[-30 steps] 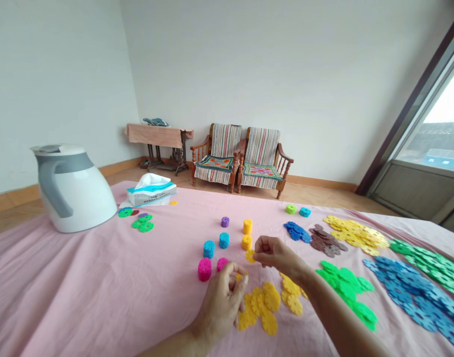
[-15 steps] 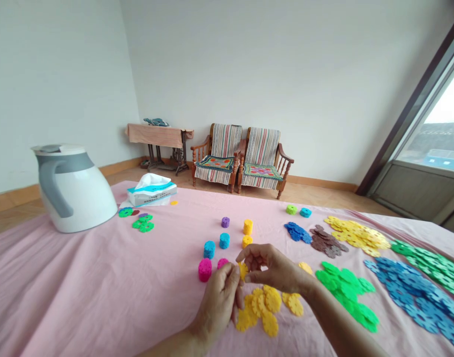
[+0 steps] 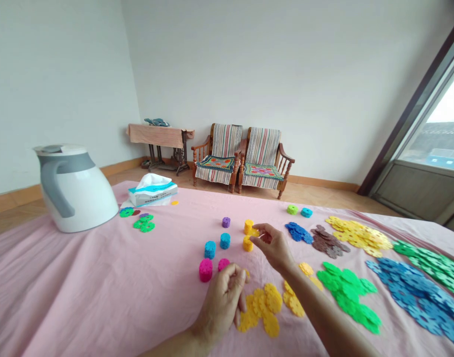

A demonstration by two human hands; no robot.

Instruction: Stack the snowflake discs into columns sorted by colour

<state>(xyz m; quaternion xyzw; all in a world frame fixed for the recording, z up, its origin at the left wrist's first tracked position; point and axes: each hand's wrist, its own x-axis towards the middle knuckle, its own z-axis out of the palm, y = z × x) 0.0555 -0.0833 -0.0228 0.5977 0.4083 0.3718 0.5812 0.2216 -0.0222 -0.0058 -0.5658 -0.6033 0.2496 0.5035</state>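
My right hand [image 3: 273, 246] reaches forward over the pink cloth [image 3: 100, 277] and pinches a yellow snowflake disc [image 3: 255, 232] beside two short yellow stacks [image 3: 248, 227] [image 3: 247, 244]. My left hand [image 3: 222, 302] rests lower down with its fingers curled over the loose yellow discs [image 3: 262, 307]; what it holds, if anything, is hidden. Just ahead of it stand pink stacks [image 3: 205, 270], blue stacks [image 3: 224, 241] and a small purple stack [image 3: 226, 222].
A white kettle [image 3: 74, 188] and a tissue box [image 3: 152, 193] stand at the left, green discs [image 3: 143, 224] near them. Piles of green [image 3: 348, 290], blue [image 3: 416, 292], brown [image 3: 325, 241] and yellow discs [image 3: 357, 233] lie right. Two armchairs [image 3: 242, 158] stand behind.
My right hand took a yellow disc from beside my left hand and carried it forward to the yellow stacks. My left hand stayed low over the yellow pile.
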